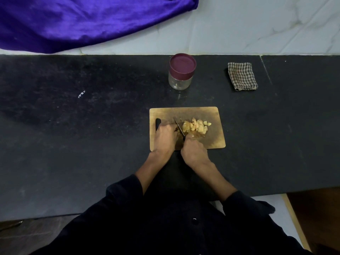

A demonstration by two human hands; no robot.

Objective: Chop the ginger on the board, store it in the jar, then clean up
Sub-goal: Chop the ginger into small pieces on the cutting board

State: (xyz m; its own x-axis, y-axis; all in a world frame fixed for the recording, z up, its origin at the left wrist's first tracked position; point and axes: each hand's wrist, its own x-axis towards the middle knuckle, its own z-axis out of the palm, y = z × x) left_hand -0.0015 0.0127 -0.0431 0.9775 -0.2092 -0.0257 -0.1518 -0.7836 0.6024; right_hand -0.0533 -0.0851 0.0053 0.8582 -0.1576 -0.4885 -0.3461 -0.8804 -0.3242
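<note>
The ginger point(196, 126) lay as a heap of pale yellow chunks near the middle of the wooden board point(213, 138), so the chopping looked well under way but by my reading not finished. The knife point(179, 127) stood with its blade at the left edge of the heap, slanting from far-left to near-right. The right hand point(193, 150) was curled round the handle at the near end of the blade. The left hand point(165, 135) rested on the board just left of the blade, fingers bent down toward it; whether it pinned an uncut piece could not be told, since the fingertips were hidden.

Beyond the board, toward the far edge of the dark counter point(92, 135), the jar point(181, 72) stood upright with its maroon lid on. It looked nearly empty, with perhaps a few scraps at the bottom. So storing was judged still to come: lid off, ginger moved in, lid back. Further right, a folded checked cloth point(242, 76) lay well apart from the board, seemingly unused, so the cleaning also remained. A purple fabric point(82, 21) hung at the far left against the tiled wall.
</note>
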